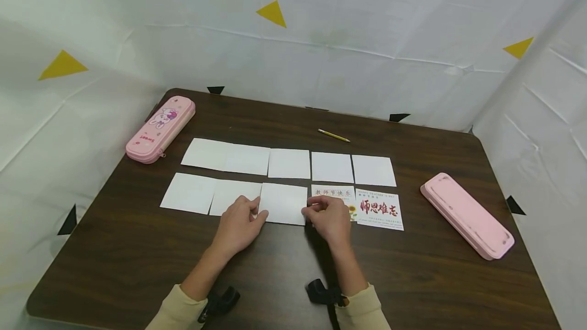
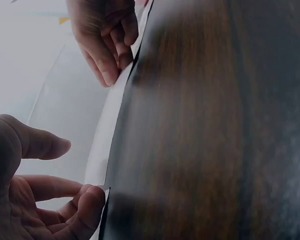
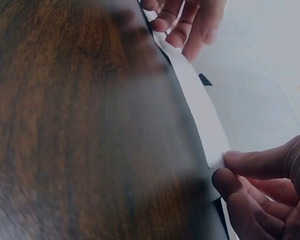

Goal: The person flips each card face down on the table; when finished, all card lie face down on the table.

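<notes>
A blank white card (image 1: 284, 203) lies in the middle of the front row on the dark wooden table. At its right edge, my right hand (image 1: 329, 215) pinches it between thumb and forefinger (image 3: 230, 172). My left hand (image 1: 240, 222) is by its left edge, thumb spread away from the loosely bent fingers (image 2: 87, 205), which touch down on the neighbouring white card (image 1: 235, 195). Right of the middle card, a printed card (image 1: 332, 191) with a sunflower is partly covered by my right hand. Beside that lies a card with large red characters (image 1: 379, 209).
Behind runs a row of several blank cards (image 1: 289, 163). A yellow pencil (image 1: 334, 135) lies beyond them. One pink pencil case (image 1: 160, 129) is at the back left, another pink case (image 1: 468, 215) at the right. White sheeting (image 1: 348, 39) surrounds the table (image 1: 137, 269).
</notes>
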The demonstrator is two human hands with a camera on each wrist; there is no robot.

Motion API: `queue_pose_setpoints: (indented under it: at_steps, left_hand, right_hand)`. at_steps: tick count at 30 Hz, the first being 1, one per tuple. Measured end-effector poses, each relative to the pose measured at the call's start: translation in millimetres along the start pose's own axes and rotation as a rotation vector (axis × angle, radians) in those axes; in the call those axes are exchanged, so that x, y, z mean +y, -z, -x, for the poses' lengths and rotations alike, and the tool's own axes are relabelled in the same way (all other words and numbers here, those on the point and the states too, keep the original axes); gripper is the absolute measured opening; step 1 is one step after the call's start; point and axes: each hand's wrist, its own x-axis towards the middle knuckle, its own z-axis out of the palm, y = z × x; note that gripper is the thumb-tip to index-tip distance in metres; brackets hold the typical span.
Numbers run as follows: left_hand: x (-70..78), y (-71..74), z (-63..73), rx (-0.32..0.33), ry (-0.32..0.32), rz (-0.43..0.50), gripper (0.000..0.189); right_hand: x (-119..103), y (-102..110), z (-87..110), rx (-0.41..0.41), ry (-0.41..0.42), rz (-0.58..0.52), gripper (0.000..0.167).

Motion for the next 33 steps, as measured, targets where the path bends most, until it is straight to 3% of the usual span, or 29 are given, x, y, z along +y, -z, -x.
queue_pose_setpoints:
  at_steps: [22,29,33]
  left_hand:
    - [1.9,0.9,3.6,0.005,-0.010,-0.010,0.039]
    - [7.6,2.7,5.5,-0.022,-0.031,-0.004,0.045]
    - [14.5,0.0,8.6,-0.055,-0.068,0.058,0.045]
  right_hand:
    - [-5.0,0.4,3.7,0.056,0.034,0.075,0.019]
    - [1.4,27.9,0.9,0.082,-0.017,-0.020,0.022]
    - [13.7,48.8,-4.5,0.140,-0.059,0.043,0.023]
